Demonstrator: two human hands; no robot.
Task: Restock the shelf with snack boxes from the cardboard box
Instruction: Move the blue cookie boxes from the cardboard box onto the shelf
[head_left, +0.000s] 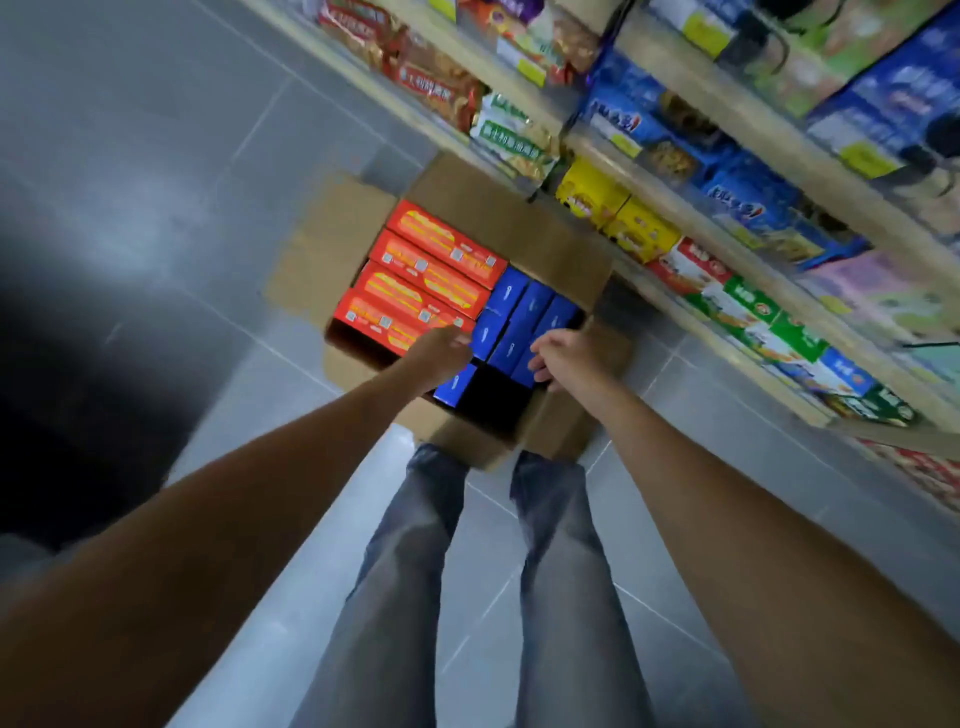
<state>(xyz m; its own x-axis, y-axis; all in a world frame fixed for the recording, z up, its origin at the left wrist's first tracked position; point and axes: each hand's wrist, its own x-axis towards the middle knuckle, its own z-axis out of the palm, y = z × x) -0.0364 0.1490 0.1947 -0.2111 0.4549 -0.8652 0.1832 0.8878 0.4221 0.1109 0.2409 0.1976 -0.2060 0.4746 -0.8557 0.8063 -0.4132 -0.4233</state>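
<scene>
Over the cardboard box (519, 223) on the floor, left hand (441, 349) and right hand (562, 358) hovered at the tight-packed blue snack boxes (524, 306), grip too blurred to tell; a jammed box could snag or drop before reaching the shelf (779, 135).

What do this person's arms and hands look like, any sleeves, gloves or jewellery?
The left arm and right arm are bare, no sleeves in view. The left hand and right hand wear no gloves; no watch or ring shows, though the picture is blurred.
</scene>
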